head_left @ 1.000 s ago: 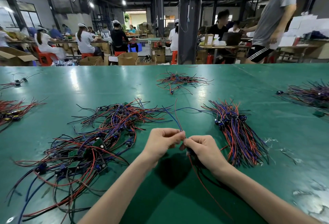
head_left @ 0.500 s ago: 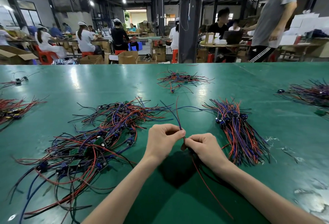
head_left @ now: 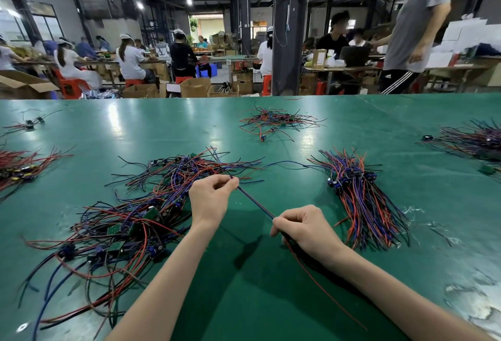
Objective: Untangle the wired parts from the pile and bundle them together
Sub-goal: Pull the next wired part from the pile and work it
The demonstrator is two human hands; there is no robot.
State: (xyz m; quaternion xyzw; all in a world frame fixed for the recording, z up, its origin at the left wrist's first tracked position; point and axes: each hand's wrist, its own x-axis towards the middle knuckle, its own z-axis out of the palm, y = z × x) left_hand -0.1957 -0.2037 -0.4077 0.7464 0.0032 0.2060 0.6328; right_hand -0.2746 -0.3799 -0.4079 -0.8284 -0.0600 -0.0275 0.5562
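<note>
Currently left hand [head_left: 211, 199] and right hand [head_left: 306, 228] both pinch the wires [head_left: 254, 203], taut between grips; tangled pile [head_left: 130, 218] lies left of them, bundle [head_left: 360, 199] right.

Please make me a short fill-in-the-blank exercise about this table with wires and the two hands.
The table is ___ in colour. The left hand and right hand pinch the same wires stretched ___ them. The tidy bundle lies to the ___ of the right hand.
Answers: green; between; right.
</note>
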